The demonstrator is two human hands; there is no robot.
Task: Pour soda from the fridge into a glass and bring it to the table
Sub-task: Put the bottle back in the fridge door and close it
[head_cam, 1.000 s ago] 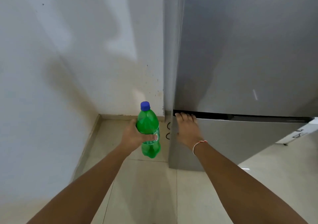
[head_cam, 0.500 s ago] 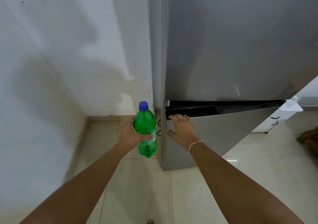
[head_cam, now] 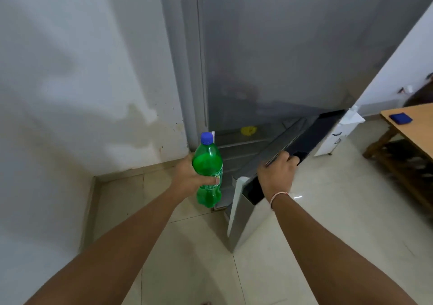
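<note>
A green soda bottle (head_cam: 208, 171) with a blue cap stands upright in my left hand (head_cam: 187, 178), which grips it round the middle, just left of the fridge. The tall grey fridge (head_cam: 281, 58) fills the upper middle. Its lower door (head_cam: 243, 218) is swung wide open toward me. My right hand (head_cam: 277, 175) grips the top edge of that door. Inside the lower compartment, shelves and a yellow item (head_cam: 248, 130) show. No glass is in view.
A white wall (head_cam: 82, 81) closes off the left side down to the tiled floor (head_cam: 304, 246). A wooden table (head_cam: 412, 126) with a blue object (head_cam: 400, 118) on it stands at the right edge. A white cabinet (head_cam: 337, 138) sits behind the open door.
My right hand has pulled the lower fridge door from barely cracked to wide open, now showing the shelves inside. My left hand still holds the bottle upright. The view has turned right, revealing the table.
</note>
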